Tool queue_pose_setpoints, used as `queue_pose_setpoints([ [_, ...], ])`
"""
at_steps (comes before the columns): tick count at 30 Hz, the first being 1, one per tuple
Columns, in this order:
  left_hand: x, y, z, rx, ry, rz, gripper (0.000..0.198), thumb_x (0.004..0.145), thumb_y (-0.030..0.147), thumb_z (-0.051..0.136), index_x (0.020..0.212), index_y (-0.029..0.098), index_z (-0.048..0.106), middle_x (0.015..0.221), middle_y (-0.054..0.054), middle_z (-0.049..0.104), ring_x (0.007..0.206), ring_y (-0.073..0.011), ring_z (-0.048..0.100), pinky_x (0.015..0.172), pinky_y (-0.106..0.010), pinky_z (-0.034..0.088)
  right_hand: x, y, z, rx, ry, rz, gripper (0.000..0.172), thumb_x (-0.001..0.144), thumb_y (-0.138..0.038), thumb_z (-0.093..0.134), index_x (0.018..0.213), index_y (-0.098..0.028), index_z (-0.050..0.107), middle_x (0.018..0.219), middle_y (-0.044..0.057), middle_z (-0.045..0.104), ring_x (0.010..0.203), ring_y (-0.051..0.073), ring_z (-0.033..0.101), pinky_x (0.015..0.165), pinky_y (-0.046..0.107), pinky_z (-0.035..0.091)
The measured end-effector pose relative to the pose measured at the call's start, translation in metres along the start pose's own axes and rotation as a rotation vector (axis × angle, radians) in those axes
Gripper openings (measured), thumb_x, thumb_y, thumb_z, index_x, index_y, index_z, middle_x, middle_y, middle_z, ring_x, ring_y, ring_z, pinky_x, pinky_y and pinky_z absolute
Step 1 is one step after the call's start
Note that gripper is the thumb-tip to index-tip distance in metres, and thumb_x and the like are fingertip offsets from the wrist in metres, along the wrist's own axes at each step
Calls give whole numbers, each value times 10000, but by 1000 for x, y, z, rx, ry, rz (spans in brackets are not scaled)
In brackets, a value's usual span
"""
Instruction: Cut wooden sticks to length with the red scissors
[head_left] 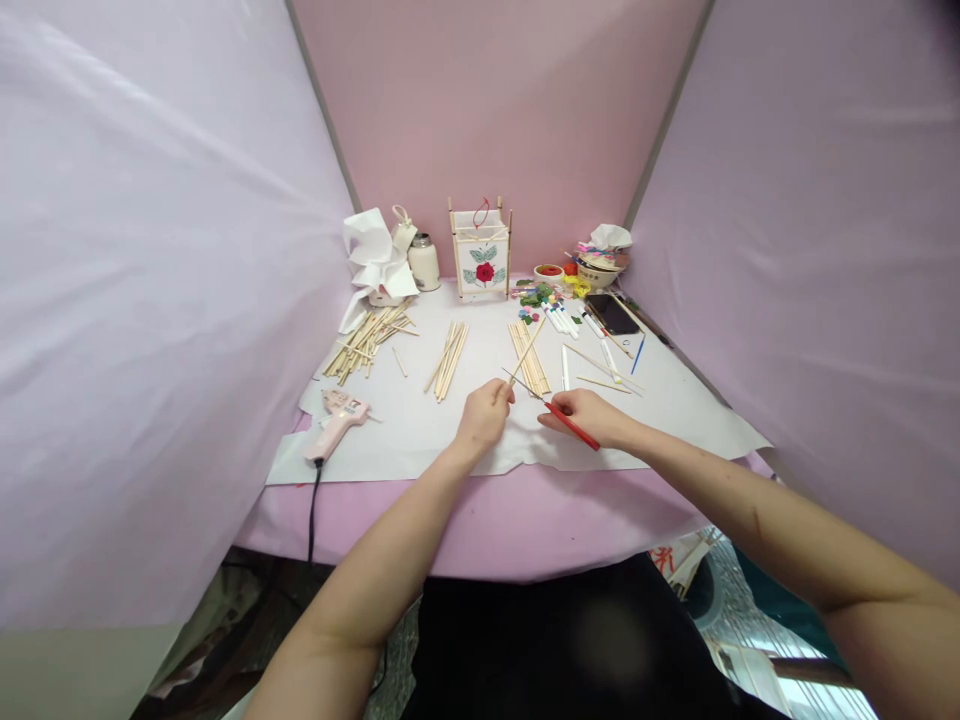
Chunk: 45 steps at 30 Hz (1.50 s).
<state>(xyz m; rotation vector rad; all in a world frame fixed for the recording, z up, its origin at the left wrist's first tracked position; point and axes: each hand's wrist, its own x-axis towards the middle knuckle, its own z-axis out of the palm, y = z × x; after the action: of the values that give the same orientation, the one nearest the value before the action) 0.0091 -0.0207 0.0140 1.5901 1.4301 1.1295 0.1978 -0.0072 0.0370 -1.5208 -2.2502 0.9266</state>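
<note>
My left hand (485,413) is closed around the lower end of a thin wooden stick (528,350), which slants up to the right. In my right hand (581,415) is a pair of scissors with red handles (576,428). The scissor blades (523,384) point left, spread apart, near the stick's lower part by my left fingers. Whether a blade touches the stick I cannot tell. Just beyond my hands lies a bundle of similar sticks (531,360), and a second small bundle (448,360) lies to its left.
At the left are a pink glue gun (337,425) with a black cord and a loose stick pile (367,340). A stick-framed lantern (482,262) with a red flower stands at the back. To the right lie white markers (562,318) and a phone (611,313). A jar (424,265) stands back left.
</note>
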Motion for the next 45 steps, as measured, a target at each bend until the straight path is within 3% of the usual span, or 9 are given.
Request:
queue_pose_setpoints([
  [5, -2, 10, -8, -496, -351, -254, 243, 863, 355, 437, 708, 172, 474, 453, 86, 261, 381, -50, 180, 392, -175, 145, -3, 3, -4, 24, -30, -69, 340, 737, -481, 539, 607, -193, 412, 556, -48, 391, 527, 100, 339, 483, 226, 266],
  [9, -2, 14, -16, -777, -607, -406, 214, 851, 314, 486, 702, 162, 465, 456, 99, 192, 374, -35, 110, 350, -138, 98, -7, 4, -8, 54, -63, -136, 283, 747, -429, 531, 641, -196, 411, 577, -57, 368, 540, 97, 324, 489, 221, 265],
  [14, -1, 12, -24, -1017, -778, -506, 188, 869, 233, 458, 699, 153, 469, 468, 93, 139, 373, -39, 89, 327, -114, 92, -11, 1, -14, 77, -92, -178, 290, 750, -411, 520, 619, -200, 371, 572, -58, 316, 534, 94, 286, 477, 219, 247],
  [20, 1, 11, -19, -1022, -665, -450, 226, 891, 315, 442, 726, 161, 453, 488, 93, 156, 385, -45, 111, 349, -134, 81, -9, 7, -13, 67, -47, -152, 335, 743, -430, 525, 581, -201, 342, 552, -57, 293, 526, 93, 276, 478, 223, 237],
  [27, -1, 0, 6, -79, 5, -46, 184, 866, 320, 444, 776, 180, 523, 564, 31, 475, 515, -90, 410, 518, -201, 292, 3, 10, 2, -38, 31, -12, 375, 735, -517, 530, 578, -187, 442, 538, -29, 436, 510, 109, 375, 474, 232, 263],
  [30, 0, -5, 5, 110, 105, 6, 221, 869, 295, 407, 716, 184, 521, 571, 25, 496, 555, -106, 442, 572, -225, 311, 4, 9, 5, -53, 39, -15, 396, 734, -542, 531, 577, -189, 443, 533, -27, 448, 503, 110, 377, 471, 234, 268],
  [33, 0, -5, 3, 26, 18, -14, 248, 869, 304, 395, 691, 180, 515, 517, 38, 446, 499, -97, 398, 542, -222, 304, 2, 8, 5, -59, 25, -19, 399, 735, -544, 533, 577, -192, 432, 534, -28, 453, 505, 112, 383, 477, 236, 276],
  [40, -8, 8, 3, -459, -396, -197, 297, 857, 434, 453, 731, 169, 497, 454, 79, 312, 383, -50, 207, 384, -179, 164, -6, 5, -6, -62, -52, -95, 273, 733, -453, 564, 707, -199, 468, 639, -28, 514, 567, 123, 431, 522, 234, 315],
  [45, -7, 14, -7, -736, -544, -309, 259, 854, 381, 496, 719, 160, 494, 444, 94, 245, 370, -33, 127, 342, -140, 124, -12, 1, -15, 4, -86, -141, 276, 764, -400, 522, 631, -199, 388, 580, -52, 383, 539, 101, 344, 498, 225, 280],
])
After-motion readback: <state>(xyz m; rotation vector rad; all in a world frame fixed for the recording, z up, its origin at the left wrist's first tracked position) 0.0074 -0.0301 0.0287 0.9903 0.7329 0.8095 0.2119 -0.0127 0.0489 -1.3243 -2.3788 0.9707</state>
